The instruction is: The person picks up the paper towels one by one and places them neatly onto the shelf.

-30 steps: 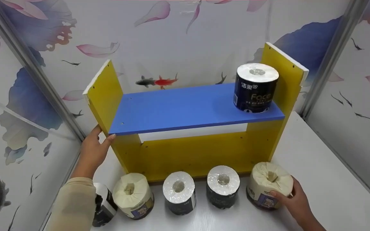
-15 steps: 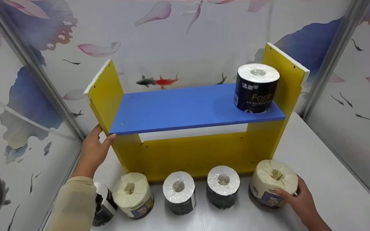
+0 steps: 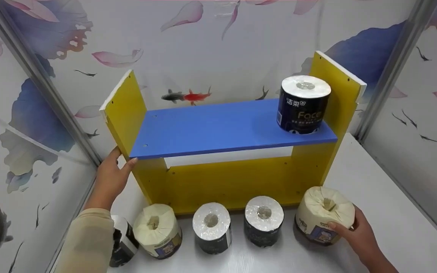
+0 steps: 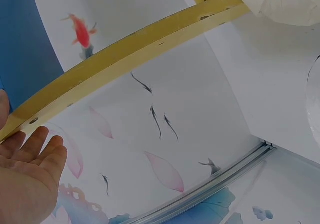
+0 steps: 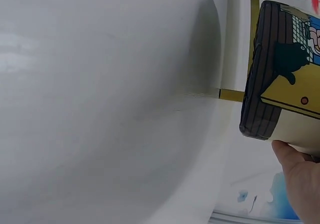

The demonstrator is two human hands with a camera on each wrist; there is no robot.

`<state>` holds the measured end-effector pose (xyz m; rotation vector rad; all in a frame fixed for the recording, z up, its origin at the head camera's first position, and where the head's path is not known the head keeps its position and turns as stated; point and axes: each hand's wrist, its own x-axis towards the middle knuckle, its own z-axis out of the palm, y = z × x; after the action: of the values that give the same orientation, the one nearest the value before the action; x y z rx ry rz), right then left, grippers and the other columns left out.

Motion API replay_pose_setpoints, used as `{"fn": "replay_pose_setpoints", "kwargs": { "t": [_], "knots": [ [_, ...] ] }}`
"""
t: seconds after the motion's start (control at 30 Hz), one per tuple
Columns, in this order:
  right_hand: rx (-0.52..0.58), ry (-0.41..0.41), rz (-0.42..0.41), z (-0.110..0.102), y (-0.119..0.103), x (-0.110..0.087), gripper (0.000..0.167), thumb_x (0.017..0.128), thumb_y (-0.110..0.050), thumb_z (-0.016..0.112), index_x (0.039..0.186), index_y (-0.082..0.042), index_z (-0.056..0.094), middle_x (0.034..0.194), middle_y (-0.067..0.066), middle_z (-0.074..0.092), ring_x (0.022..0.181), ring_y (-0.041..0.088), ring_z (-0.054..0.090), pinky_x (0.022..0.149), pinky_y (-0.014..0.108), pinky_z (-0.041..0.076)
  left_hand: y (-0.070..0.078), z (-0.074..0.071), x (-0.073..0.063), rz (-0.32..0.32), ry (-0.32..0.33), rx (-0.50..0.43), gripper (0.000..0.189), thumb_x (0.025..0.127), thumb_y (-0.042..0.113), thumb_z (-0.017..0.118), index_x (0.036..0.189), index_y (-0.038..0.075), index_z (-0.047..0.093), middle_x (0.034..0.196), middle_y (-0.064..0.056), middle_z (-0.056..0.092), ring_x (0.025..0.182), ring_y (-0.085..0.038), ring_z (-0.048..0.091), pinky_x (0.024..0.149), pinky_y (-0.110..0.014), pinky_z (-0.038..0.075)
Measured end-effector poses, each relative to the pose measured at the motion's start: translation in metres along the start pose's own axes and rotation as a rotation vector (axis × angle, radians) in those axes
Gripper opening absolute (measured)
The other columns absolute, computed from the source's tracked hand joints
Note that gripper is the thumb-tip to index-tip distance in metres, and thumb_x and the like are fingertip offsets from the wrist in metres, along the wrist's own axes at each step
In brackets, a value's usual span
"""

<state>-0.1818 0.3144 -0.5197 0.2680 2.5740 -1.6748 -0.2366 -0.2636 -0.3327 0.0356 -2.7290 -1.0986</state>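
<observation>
My left hand (image 3: 113,176) holds the left side panel of a yellow and blue shelf (image 3: 203,132), thumb at its front edge and fingers behind. In the left wrist view, the fingers (image 4: 37,151) lie along the panel's edge (image 4: 125,41). With thumb and fingers, my right hand (image 3: 360,233) grips a cream-wrapped toilet paper roll (image 3: 323,212) before the shelf's right end. The right wrist view shows that roll's printed wrapper (image 5: 295,79), with a shadow on the table beside it. A black-wrapped toilet paper roll (image 3: 302,110) stands upright at the right of the blue board.
Two black-wrapped rolls (image 3: 211,227) (image 3: 264,220) and a cream-wrapped roll (image 3: 157,229) stand along the shelf's front on the white table (image 3: 241,261). Another black-wrapped roll (image 3: 123,242) is partly hidden by the left sleeve. Patterned wall panels (image 3: 218,57) enclose the back and sides.
My right hand has shifted the cream-wrapped roll a little right and upward in the head view. The left hand keeps its place on the shelf.
</observation>
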Motion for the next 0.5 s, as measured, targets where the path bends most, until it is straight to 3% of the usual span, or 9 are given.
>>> {"fn": "replay_pose_setpoints", "kwargs": {
  "t": [0.13, 0.23, 0.33, 0.5],
  "knots": [
    [-0.004, -0.002, -0.018, -0.002, -0.004, -0.002, 0.097, 0.092, -0.030, 0.067, 0.153, 0.004, 0.000, 0.152, 0.027, 0.022, 0.134, 0.030, 0.033, 0.079, 0.002, 0.035, -0.001, 0.000, 0.000, 0.004, 0.005, 0.009, 0.070, 0.100, 0.036, 0.054, 0.153, 0.003, 0.024, 0.153, -0.024, 0.030, 0.137, -0.048, 0.030, 0.110, -0.059, 0.029],
    [-0.006, 0.010, -0.038, -0.003, -0.008, -0.004, 0.094, 0.092, -0.028, 0.067, 0.153, 0.004, 0.003, 0.151, 0.025, 0.025, 0.118, 0.002, 0.041, 0.080, 0.003, 0.036, -0.001, 0.000, 0.000, 0.010, 0.008, 0.009, 0.069, 0.100, 0.036, 0.054, 0.153, 0.003, 0.024, 0.152, -0.024, 0.031, 0.137, -0.047, 0.030, 0.111, -0.058, 0.029],
    [0.000, 0.024, -0.067, -0.004, -0.013, -0.008, 0.092, 0.092, -0.025, 0.067, 0.153, 0.004, 0.004, 0.149, 0.024, 0.027, 0.100, -0.019, 0.035, 0.080, 0.003, 0.038, -0.002, 0.000, 0.000, 0.020, 0.014, 0.009, 0.068, 0.100, 0.034, 0.054, 0.152, 0.001, 0.025, 0.152, -0.024, 0.032, 0.137, -0.046, 0.031, 0.111, -0.058, 0.029],
    [0.041, 0.037, -0.138, -0.007, -0.023, -0.012, 0.089, 0.092, -0.019, 0.067, 0.152, 0.005, 0.006, 0.146, 0.021, 0.029, 0.098, -0.022, 0.038, 0.080, 0.005, 0.042, -0.001, 0.000, -0.001, 0.029, 0.027, 0.006, 0.062, 0.101, 0.030, 0.054, 0.149, 0.000, 0.030, 0.150, -0.025, 0.035, 0.136, -0.045, 0.033, 0.111, -0.057, 0.029]
  ]
}}
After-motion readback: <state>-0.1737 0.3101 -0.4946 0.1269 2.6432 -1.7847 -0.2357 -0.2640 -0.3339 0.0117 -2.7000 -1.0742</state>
